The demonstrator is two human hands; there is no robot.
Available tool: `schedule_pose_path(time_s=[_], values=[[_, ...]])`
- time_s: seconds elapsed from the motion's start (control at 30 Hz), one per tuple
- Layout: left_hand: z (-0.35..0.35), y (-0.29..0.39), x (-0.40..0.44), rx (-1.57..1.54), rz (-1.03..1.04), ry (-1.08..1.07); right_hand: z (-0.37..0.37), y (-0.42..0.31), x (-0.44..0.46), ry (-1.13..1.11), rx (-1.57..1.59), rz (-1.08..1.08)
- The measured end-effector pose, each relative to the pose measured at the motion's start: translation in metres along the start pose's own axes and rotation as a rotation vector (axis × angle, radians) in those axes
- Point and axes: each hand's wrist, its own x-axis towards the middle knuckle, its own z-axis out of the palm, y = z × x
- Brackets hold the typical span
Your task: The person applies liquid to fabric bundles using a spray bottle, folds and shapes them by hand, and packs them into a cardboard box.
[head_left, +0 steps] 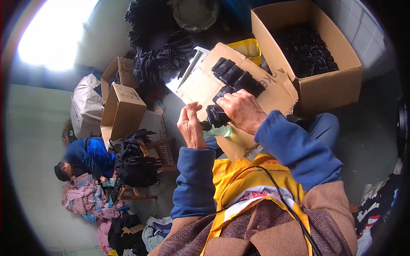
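Note:
My right hand [243, 110] is closed on a small folded black cloth bundle [218, 116], which has thin light strands across it. My left hand [191, 126] is raised just left of that bundle, fingertips pressed together; anything between them is too small to make out. Below the bundle is a greenish clear plastic container [223, 131], partly covered. In front of me lies a flat cardboard sheet [194, 91] carrying a row of similar black rolled bundles [232, 73].
A large open carton [329, 89] packed with black bundles stands at the right, beside a yellow bin [250, 48]. Black cloth strips [156, 64] are heaped behind. At left are smaller cartons [124, 109], a wooden stool [160, 149] and a bent-over person in blue [89, 155] near pink cloth.

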Motion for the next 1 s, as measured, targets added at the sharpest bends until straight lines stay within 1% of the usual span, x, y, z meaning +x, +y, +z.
schedule_pose_path(time_s=[0.13, 0.2, 0.23, 0.27, 0.33, 0.37, 0.4, 0.47, 0.5, 0.57, 0.6, 0.67, 0.7, 0.8, 0.83, 0.87, 0.93, 1.0], values=[[-0.002, 0.01, 0.004, -0.063, -0.09, -0.025, 0.008, 0.001, 0.003, 0.01, -0.006, -0.034], [-0.002, 0.019, 0.012, 0.002, -0.003, -0.023, 0.008, 0.001, 0.004, 0.009, 0.003, -0.034], [0.002, 0.027, 0.016, 0.065, 0.078, 0.006, 0.007, 0.001, 0.004, 0.011, 0.005, -0.035], [0.005, 0.037, 0.016, 0.069, 0.075, 0.006, 0.006, 0.001, 0.005, 0.009, 0.01, -0.034], [0.014, 0.049, 0.014, 0.168, 0.242, -0.091, 0.005, 0.002, 0.005, -0.003, 0.055, -0.015], [0.014, 0.042, 0.018, 0.311, 0.349, -0.142, 0.006, 0.003, 0.005, -0.003, 0.056, -0.012], [0.016, 0.035, 0.017, 0.36, 0.384, -0.182, 0.008, 0.004, 0.005, 0.001, 0.046, -0.009], [0.017, 0.031, 0.015, 0.438, 0.492, -0.177, 0.012, 0.006, 0.004, 0.001, 0.04, 0.0], [0.019, 0.032, 0.013, 0.44, 0.486, -0.176, 0.014, 0.007, 0.005, 0.003, 0.048, -0.005], [0.02, 0.035, 0.011, 0.366, 0.364, -0.258, 0.016, 0.008, 0.006, -0.003, 0.063, -0.02], [0.02, 0.039, 0.01, 0.369, 0.357, -0.255, 0.016, 0.009, 0.006, -0.007, 0.064, -0.021], [0.021, 0.047, 0.007, 0.451, 0.234, -0.365, 0.015, 0.012, 0.004, -0.023, 0.074, -0.019], [0.022, 0.039, 0.01, 0.474, 0.291, -0.382, 0.013, 0.014, 0.003, -0.016, 0.077, -0.027], [0.025, 0.039, 0.008, 0.477, 0.26, -0.372, 0.015, 0.018, 0.002, -0.02, 0.092, -0.032], [0.024, 0.041, 0.009, 0.485, 0.185, -0.403, 0.016, 0.018, 0.002, -0.021, 0.1, -0.027], [0.023, 0.037, 0.009, 0.489, 0.173, -0.402, 0.017, 0.018, 0.002, -0.029, 0.11, -0.026], [0.022, 0.028, 0.01, 0.464, 0.253, -0.392, 0.019, 0.016, 0.001, -0.038, 0.111, -0.029], [0.023, 0.025, 0.01, 0.447, 0.223, -0.4, 0.023, 0.016, -0.002, -0.022, 0.124, -0.024]])
